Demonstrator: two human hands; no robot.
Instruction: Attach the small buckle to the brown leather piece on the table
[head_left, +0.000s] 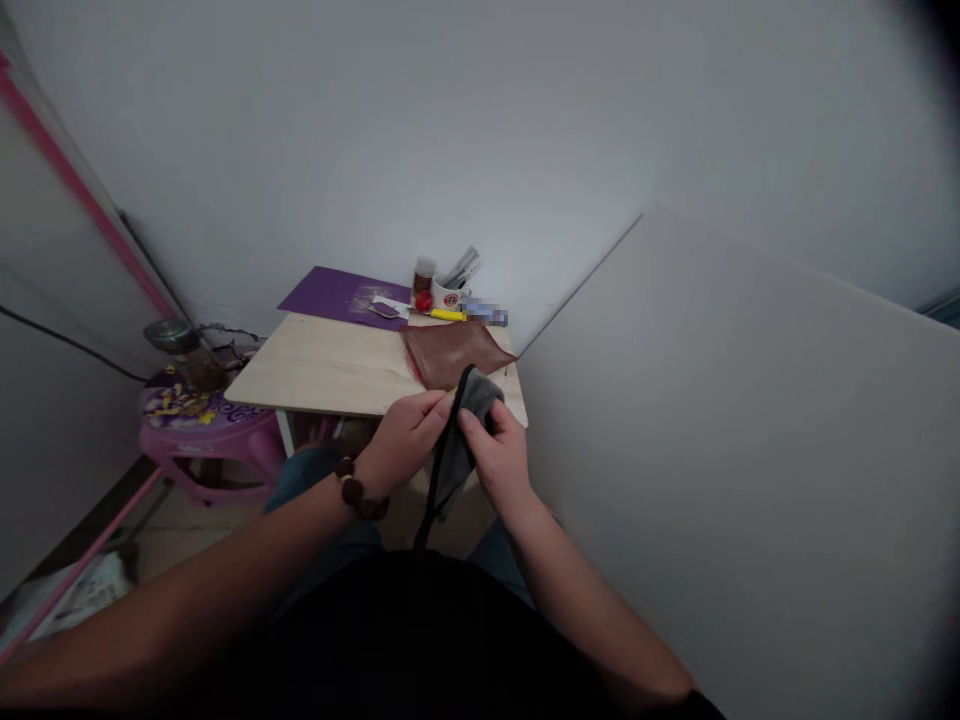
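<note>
Cloth [455, 462], grey and black-edged, is held up between both hands by the near edge of the table [322, 360], long axis near-to-far; left hand [405, 435] pinches its left edge, right hand [501, 452] its right side.

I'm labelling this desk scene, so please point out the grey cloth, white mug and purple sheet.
Grey cloth [453, 460], head view: its hanging lower part.
White mug [451, 299], head view: its printed front.
Purple sheet [328, 292], head view: its bare left part.
</note>
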